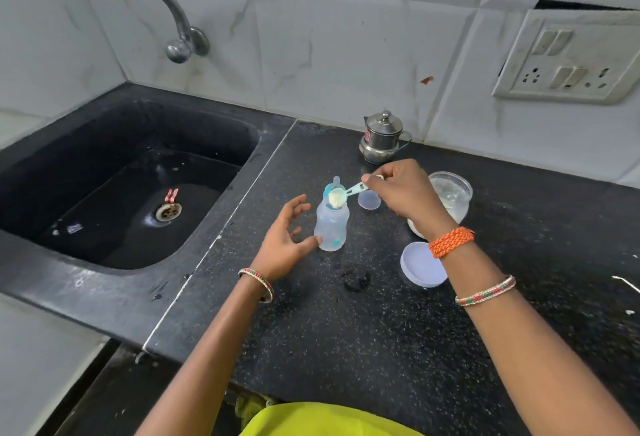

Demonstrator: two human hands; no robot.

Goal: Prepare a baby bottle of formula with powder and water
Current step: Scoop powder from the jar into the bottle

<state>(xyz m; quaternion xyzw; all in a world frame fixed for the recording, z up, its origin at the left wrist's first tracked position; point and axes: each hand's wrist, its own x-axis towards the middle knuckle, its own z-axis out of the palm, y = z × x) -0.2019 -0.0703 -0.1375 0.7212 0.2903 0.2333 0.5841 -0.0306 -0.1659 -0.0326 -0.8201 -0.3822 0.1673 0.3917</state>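
A clear baby bottle (331, 224) stands upright and uncapped on the black counter (346, 325). My right hand (403, 193) pinches the handle of a pale scoop (341, 196) heaped with cream powder, tipped right over the bottle's mouth. My left hand (285, 240) hovers beside the bottle with fingers spread; its thumb tip touches the bottle's lower side. The blue teat and ring (333, 186) stand just behind the bottle. A white powder container (415, 228) is mostly hidden under my right wrist.
A clear glass bowl of water (452, 195) sits behind my right hand, a small clear cap (369, 200) beside it. A round pale lid (422, 264) lies at the right. A steel pot (381, 139) stands by the wall. The black sink (138, 193) lies left.
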